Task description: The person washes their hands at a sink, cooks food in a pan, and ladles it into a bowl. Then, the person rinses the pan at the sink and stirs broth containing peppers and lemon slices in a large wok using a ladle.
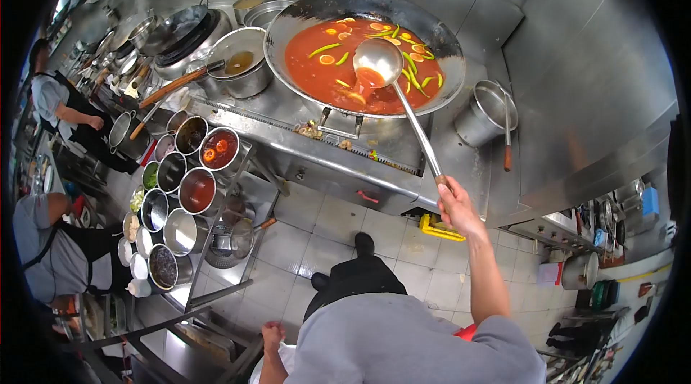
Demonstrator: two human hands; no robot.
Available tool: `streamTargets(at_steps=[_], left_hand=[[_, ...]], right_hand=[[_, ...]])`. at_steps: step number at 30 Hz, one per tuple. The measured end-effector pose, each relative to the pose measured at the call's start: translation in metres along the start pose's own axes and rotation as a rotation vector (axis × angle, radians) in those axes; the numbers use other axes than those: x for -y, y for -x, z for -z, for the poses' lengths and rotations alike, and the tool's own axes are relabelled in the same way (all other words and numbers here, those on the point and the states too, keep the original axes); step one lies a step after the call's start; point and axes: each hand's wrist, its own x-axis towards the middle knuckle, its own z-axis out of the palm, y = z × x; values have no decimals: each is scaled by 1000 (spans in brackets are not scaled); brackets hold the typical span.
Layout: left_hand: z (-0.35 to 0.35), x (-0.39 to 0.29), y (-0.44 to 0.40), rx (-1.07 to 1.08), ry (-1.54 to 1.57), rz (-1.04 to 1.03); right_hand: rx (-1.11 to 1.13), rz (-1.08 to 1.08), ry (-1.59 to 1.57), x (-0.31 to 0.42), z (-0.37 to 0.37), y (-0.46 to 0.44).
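My right hand is wrapped round the wooden grip of a long-handled ladle. The ladle's round metal bowl is tilted over the wok, and red liquid runs from its lower edge. Below it, a large blackened wok holds red soup with green chillies and orange citrus-like slices floating in it. My left hand hangs low by my side with its fingers curled closed. Beside it is white cloth; whether the fingers hold anything is hidden.
A trolley to the left carries several metal pots, including one of red sauce. A pan with a wooden handle sits left of the wok. On the right stands a tall pot. Two people are at the left.
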Motion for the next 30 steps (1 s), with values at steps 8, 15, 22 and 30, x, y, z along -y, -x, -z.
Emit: streamTargets(at_steps=[8, 15, 22, 30], left_hand=[[0, -11, 11, -12, -93, 106], [-2, -17, -15, 122, 69, 45], [-27, -36, -7, 69, -93, 23], [-32, -6, -17, 59, -52, -4]], right_hand=[[-77, 76, -76, -32, -8, -1], [-232, 151, 205, -32, 35, 18], [-428, 463, 967, 59, 59, 55], [-496, 468, 1581, 120, 35, 23]])
